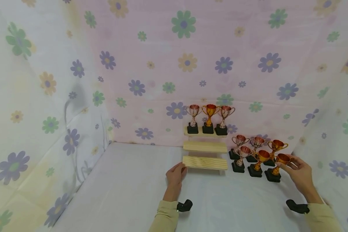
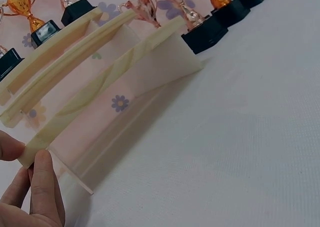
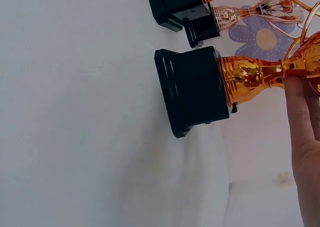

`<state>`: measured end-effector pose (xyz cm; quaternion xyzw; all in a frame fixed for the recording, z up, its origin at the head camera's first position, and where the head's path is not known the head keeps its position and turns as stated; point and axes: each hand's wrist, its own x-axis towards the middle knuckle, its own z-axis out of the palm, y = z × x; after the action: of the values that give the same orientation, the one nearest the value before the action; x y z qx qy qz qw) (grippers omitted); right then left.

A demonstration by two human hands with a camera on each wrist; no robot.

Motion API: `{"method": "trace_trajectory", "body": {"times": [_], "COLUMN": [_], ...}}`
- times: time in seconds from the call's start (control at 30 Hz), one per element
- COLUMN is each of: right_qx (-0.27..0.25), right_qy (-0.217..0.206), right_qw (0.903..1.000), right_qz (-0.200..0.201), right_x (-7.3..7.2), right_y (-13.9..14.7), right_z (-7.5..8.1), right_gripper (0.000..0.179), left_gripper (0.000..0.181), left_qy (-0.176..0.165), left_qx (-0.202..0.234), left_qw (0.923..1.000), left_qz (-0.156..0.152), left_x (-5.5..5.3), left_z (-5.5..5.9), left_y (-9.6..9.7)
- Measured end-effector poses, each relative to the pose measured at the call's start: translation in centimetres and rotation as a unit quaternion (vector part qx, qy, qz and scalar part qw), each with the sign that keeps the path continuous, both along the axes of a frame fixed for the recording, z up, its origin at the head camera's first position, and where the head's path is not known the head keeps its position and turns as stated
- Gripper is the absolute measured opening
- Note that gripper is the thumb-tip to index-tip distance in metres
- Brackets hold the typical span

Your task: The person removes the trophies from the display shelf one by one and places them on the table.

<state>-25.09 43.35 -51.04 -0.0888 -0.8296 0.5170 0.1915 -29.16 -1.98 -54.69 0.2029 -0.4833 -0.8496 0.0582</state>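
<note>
We count nine trophies (image 1: 257, 164): three stand on the top step (image 1: 205, 135) of a stand (image 1: 205, 147), and six in two rows at its right. Five have shiny rosy cups, four golden; the bases are black and blocky. We see three steps of pale, grained wood. The left hand (image 1: 175, 175) pinches the lowest step (image 1: 205, 163) at its left end; the right hand (image 1: 300, 172) pinches the golden front-right trophy (image 1: 275, 173) near its cup.
</note>
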Motion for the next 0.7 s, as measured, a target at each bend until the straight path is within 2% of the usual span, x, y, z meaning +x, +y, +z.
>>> {"method": "trace_trajectory", "body": {"times": [0.27, 0.5, 0.7], "right_qx": [-0.038, -0.05, -0.095], "right_qy": [0.011, 0.001, 0.009], "right_qw": [0.9987, 0.9968, 0.9914], "right_qz": [-0.033, -0.063, -0.09], "right_x": [-0.2, 0.1, -0.1], "right_y": [-0.6, -1.2, -1.7], "right_z": [-0.5, -1.0, -1.0], "right_gripper": [0.044, 0.051, 0.052], "left_gripper": [0.033, 0.034, 0.035], "left_qy": [0.0, -0.012, -0.008], "left_qx": [0.004, 0.003, 0.003], "left_qw": [1.0, 0.9999, 0.9999], "left_qz": [-0.004, -0.012, -0.009], "left_x": [0.2, 0.0, 0.1], "left_z": [0.3, -0.5, -0.1], "left_y": [-0.2, -0.2, -0.3]}}
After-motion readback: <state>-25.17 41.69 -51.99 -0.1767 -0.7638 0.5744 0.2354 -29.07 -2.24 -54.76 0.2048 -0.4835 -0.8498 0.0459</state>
